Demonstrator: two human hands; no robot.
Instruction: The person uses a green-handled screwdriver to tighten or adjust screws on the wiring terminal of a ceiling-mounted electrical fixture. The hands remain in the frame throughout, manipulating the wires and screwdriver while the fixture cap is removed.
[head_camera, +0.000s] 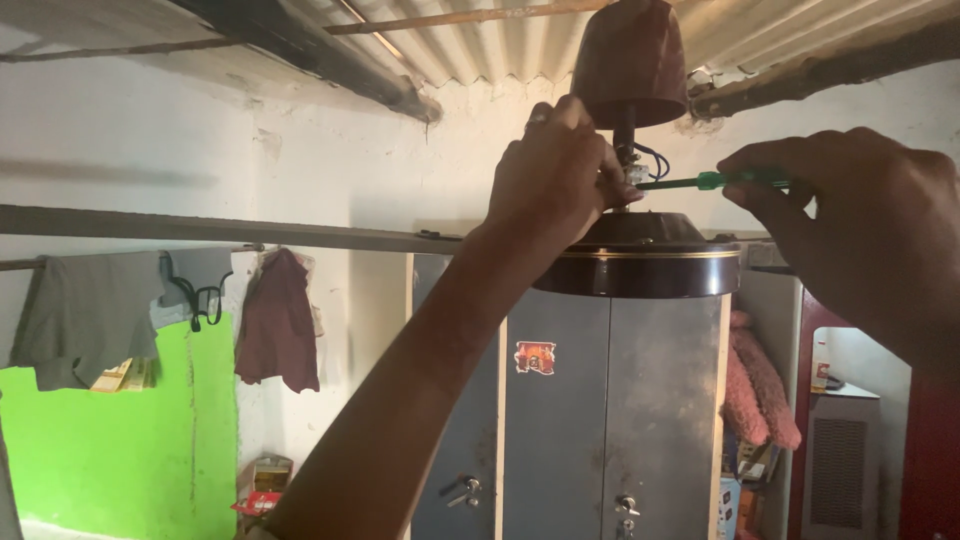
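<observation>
A dark brown ceiling fan motor (640, 262) with a gold band hangs from a thin rod under a brown canopy cup (630, 62). My left hand (555, 175) reaches up and grips the rod and the small wiring block with blue wires (640, 165) just above the motor. My right hand (860, 225) holds a green-handled screwdriver (715, 181) level, its tip pointing left into that wiring block. One fan blade (220, 228) runs off to the left.
A corrugated metal roof (480, 45) sits close overhead with wooden beams. A grey two-door cupboard (590, 420) stands behind the fan. Clothes (275, 320) hang on a line against the white and green wall at left. Pink cloth and a doorway are at right.
</observation>
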